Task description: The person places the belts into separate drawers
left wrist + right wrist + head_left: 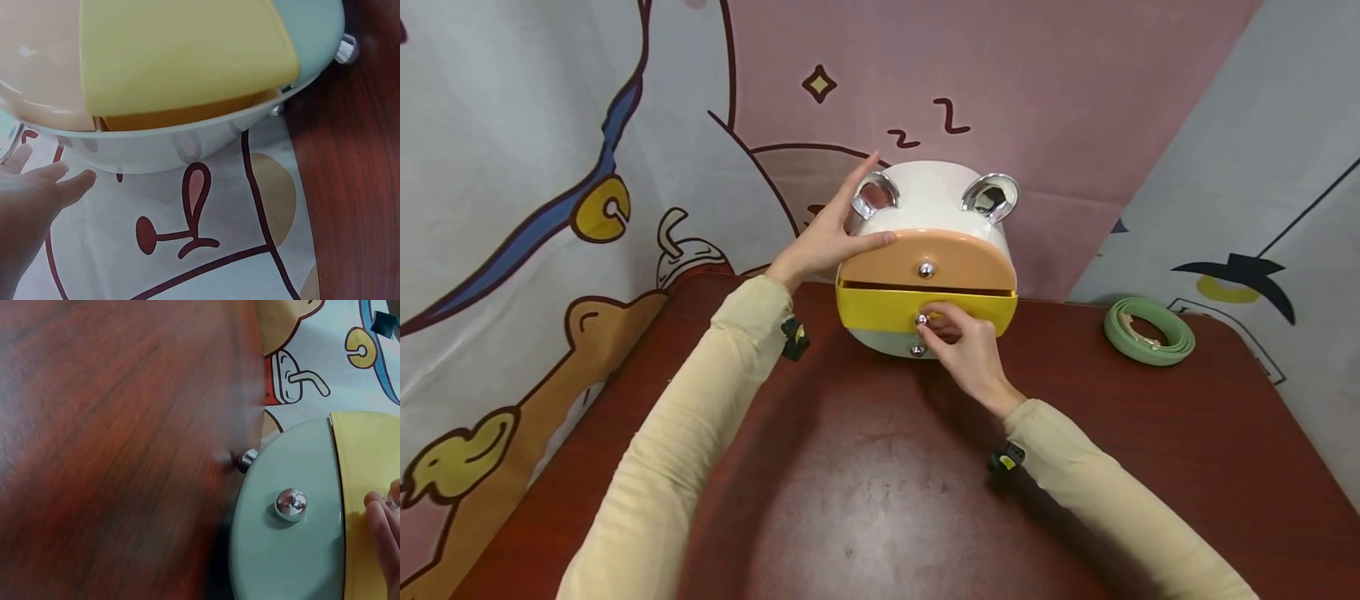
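Note:
A rounded white drawer cabinet [932, 196] with two silver ears stands at the back of the table. Its front has an orange drawer [970, 258], a yellow drawer [872, 308] and a pale green drawer [281, 562], each with a round silver knob. The yellow one sticks out a little, with a dark gap along its top edge. My right hand [970, 354] pinches the yellow drawer's knob [922, 319] between thumb and fingers. My left hand [823, 237] lies against the cabinet's upper left, fingers extended by one ear, thumb at the orange drawer's top edge.
A coiled green belt [1180, 342] lies on the reddish-brown table [865, 492] to the right. Cartoon-printed cloth [1037, 100] hangs behind the cabinet and along both sides. Each sleeve bears a small black device at the wrist.

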Available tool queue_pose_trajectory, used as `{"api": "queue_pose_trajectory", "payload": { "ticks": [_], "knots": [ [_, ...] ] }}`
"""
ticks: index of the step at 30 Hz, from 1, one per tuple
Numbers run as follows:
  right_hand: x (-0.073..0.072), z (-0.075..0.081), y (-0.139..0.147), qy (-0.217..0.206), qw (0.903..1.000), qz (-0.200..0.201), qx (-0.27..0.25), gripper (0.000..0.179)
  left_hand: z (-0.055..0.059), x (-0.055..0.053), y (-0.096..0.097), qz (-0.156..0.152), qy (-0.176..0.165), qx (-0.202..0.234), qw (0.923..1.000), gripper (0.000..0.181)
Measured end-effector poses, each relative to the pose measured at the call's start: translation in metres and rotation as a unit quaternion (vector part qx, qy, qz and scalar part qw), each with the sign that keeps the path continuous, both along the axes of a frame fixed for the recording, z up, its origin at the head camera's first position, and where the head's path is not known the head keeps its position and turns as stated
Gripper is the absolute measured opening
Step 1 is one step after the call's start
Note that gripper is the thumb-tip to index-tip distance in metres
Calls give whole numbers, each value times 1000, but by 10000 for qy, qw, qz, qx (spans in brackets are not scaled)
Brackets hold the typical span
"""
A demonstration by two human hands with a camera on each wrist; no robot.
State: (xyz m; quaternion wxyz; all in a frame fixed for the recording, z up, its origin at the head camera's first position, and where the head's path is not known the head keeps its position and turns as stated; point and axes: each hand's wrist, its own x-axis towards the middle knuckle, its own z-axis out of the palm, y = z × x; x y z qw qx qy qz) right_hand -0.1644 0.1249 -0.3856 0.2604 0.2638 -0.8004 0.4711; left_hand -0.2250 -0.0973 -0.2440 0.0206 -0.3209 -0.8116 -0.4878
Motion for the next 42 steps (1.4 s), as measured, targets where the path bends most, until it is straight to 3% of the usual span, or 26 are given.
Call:
{"api": "queue_pose_trajectory", "payload": {
  "ticks": [4, 11, 16, 26, 31, 35, 42],
  "knots": [
    [-5, 1, -1, 25, 10000, -7, -12, 23, 0, 0, 2, -8, 220, -55, 9997, 89],
    [-13, 4, -3, -4, 10000, 22, -28, 23, 3, 3, 4, 148, 220, -187, 9995, 81],
    [-14, 5, -1, -68, 10000, -18, -27, 24, 4, 2, 7, 54, 331, -118, 9994, 77],
    [-4, 2, 4, -438, 9990, 83, -72, 30, 1, 1, 7, 71, 410, -113, 9991, 76],
    [6, 1, 3, -499, 9981, 126, -341, 34, 0, 2, 6, 118, 447, -150, 9988, 76],
    [11, -5, 2, -636, 9965, 107, -526, 29, 0, 3, 6, 127, 459, -135, 9988, 75],
    [12, -29, 4, -678, 9976, 19, -171, 23, 0, 5, 7, 163, 383, -99, 9991, 75]
  ]
}}
